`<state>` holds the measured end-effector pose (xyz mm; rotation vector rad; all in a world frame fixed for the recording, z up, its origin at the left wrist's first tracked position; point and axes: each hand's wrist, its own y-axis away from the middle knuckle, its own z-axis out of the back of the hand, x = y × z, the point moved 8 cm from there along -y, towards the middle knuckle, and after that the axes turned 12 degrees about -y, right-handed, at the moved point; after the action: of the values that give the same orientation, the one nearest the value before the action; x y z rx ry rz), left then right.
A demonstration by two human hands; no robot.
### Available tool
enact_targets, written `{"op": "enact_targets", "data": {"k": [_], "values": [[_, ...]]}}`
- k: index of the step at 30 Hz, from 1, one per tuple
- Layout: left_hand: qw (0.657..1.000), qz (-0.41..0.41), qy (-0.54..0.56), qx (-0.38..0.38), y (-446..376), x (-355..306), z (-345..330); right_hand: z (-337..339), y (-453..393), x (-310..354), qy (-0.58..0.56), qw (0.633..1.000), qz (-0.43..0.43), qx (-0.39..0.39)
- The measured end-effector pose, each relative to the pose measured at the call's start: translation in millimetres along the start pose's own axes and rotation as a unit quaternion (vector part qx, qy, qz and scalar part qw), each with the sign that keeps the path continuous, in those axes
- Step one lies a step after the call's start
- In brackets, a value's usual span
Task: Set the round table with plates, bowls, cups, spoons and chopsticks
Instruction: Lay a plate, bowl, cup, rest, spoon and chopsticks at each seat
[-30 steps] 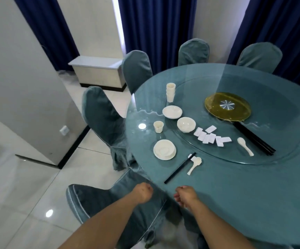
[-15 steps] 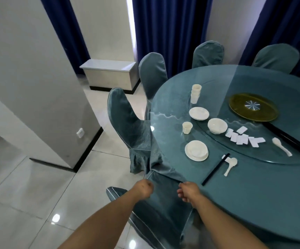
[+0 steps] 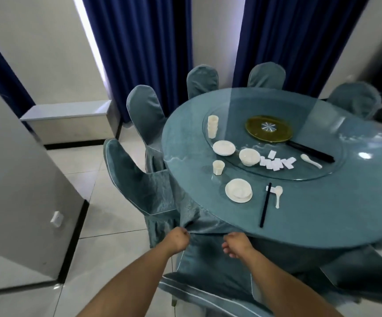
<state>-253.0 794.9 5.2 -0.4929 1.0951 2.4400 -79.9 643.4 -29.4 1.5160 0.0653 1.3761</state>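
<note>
On the round table point(image 3: 322, 216), one place holds a white plate with a bowl point(image 3: 238, 191), a cup point(image 3: 218, 167), black chopsticks point(image 3: 265, 204) and a white spoon point(image 3: 278, 195). The glass turntable point(image 3: 336, 170) carries a stack of cups point(image 3: 212, 125), a plate point(image 3: 223, 148), a bowl point(image 3: 249, 157), several white rests point(image 3: 277, 162), another spoon point(image 3: 311, 160) and a bundle of chopsticks point(image 3: 311, 152). My left hand point(image 3: 178, 240) pinches a fold of the teal tablecloth point(image 3: 199, 220) at the table's near edge. My right hand point(image 3: 235, 244) is curled on the cloth's hem beside it.
A teal covered chair point(image 3: 208, 282) sits right below my hands. More covered chairs point(image 3: 139, 175) ring the table's left and far sides. A grey partition wall point(image 3: 13, 179) stands at the left, with a low white cabinet point(image 3: 68, 120) behind it and blue curtains beyond.
My view has swung left and back, so the place setting now lies up and to the right. Both hands stay closed at the table's edge and the cloth is drawn into a fold.
</note>
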Motion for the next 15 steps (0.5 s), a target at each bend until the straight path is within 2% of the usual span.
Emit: {"op": "enact_targets", "data": {"k": [10, 15], "values": [[0.998, 0.003, 0.050, 0.023, -47.5, 17.0, 48.3, -43.2, -25.1, 31.3, -0.043, 0.999, -0.021, -0.021], [0.996, -0.046, 0.056, 0.046, -91.1, 27.3, 99.5, -85.9, -42.1, 67.9, -0.048, 0.997, -0.003, -0.055]]}}
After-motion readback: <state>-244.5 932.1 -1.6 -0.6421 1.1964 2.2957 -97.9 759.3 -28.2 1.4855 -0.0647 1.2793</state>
